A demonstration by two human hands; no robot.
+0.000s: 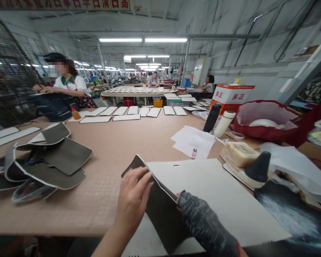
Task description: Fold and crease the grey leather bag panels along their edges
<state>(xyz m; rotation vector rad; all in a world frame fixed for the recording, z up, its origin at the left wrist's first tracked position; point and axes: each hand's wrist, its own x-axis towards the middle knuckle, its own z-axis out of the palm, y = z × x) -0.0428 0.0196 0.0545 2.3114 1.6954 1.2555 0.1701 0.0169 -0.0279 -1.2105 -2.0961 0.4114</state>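
My left hand [132, 201], bare, grips the left edge of a dark brown panel with a pale bound edge [160, 210]. My right hand [200, 217], in a dark knit covering, holds the panel's other side, with its fingers partly hidden. The panel stands tilted above a large white board [216, 192], and its lower end is out of sight at the bottom of the view. Several similar dark panels [66, 157] lie in a loose heap on the tan workbench [96, 200] to the left of my hands.
Rows of white panels [133, 110] lie across the far bench. A seated co-worker [69, 80] is at the left. Loose paper [192, 142], two bottles [216, 119], a red bag [264, 121] and a foam block [239, 154] stand at the right.
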